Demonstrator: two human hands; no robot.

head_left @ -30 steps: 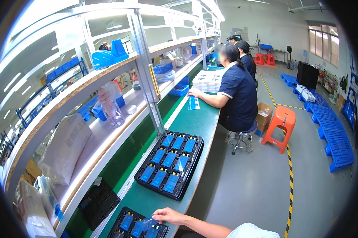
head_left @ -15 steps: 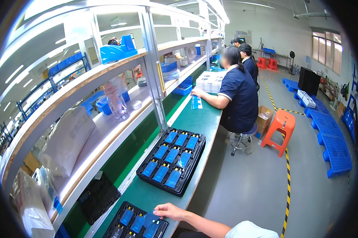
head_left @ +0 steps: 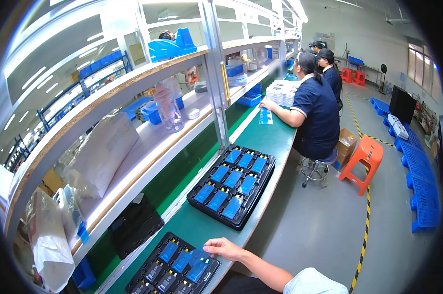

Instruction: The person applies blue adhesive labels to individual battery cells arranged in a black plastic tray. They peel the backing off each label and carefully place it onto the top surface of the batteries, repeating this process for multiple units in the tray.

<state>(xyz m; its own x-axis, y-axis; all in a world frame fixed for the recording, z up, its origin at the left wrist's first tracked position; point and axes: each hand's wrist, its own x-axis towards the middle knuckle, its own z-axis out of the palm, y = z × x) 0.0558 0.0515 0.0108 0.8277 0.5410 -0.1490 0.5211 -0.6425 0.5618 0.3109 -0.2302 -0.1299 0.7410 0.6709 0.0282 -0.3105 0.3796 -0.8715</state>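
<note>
My right hand (head_left: 225, 249) reaches over the far right corner of the near black tray (head_left: 212, 275). Its thumb and fingers pinch the edge of what looks like a thin translucent blue film (head_left: 196, 254), which lies over a flat battery (head_left: 199, 269) in that corner. Other flat batteries sit in the tray's pockets; some have blue faces, like one battery (head_left: 168, 251) in the back row, and others show dark faces (head_left: 167, 281). The near part of the tray is cut off by the picture's lower edge. My left hand is out of sight.
Farther along the green bench (head_left: 182, 227) is a black tray (head_left: 237, 226) of blue-faced batteries. A shelf (head_left: 148, 147) with plastic bags and a clear jar (head_left: 170, 117) runs along the left. Beyond, a seated co-worker (head_left: 317, 112) handles a blue-and-white sheet (head_left: 266, 116). An orange stool (head_left: 362, 164) stands right.
The whole scene has shifted right and slightly up or down in places as my view turned. My right hand keeps its pinch at the near tray's corner.
</note>
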